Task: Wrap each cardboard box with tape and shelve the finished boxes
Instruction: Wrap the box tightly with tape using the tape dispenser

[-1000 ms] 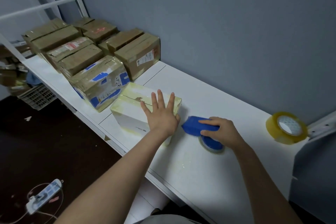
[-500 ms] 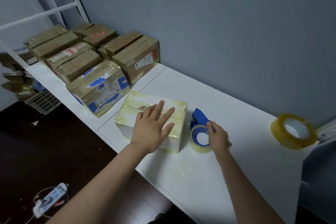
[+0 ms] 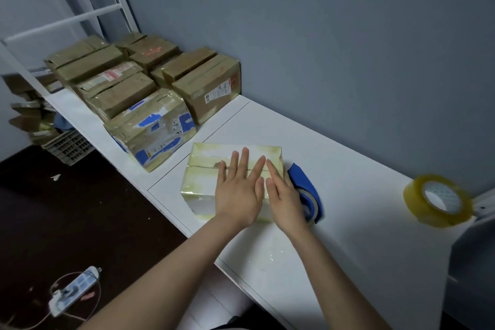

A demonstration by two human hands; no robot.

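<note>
A small white box wrapped in yellowish tape (image 3: 209,166) lies on the white table (image 3: 348,169). My left hand (image 3: 239,190) lies flat on its top with fingers straight and spread. My right hand (image 3: 284,193) lies flat beside it on the box's right edge, fingers straight. A blue tape dispenser (image 3: 305,190) with a clear roll stands on the table right against the box's right side, partly hidden behind my right hand. Neither hand holds it.
Several taped brown boxes (image 3: 203,83) and one with blue patches (image 3: 152,128) are packed at the table's far left end. A spare roll of clear tape (image 3: 439,203) stands at the right. A power strip (image 3: 72,292) and a crate (image 3: 69,144) lie on the dark floor.
My right hand has let go of the blue tape dispenser and come flat onto the box beside my left hand. The dispenser now stands against the box.
</note>
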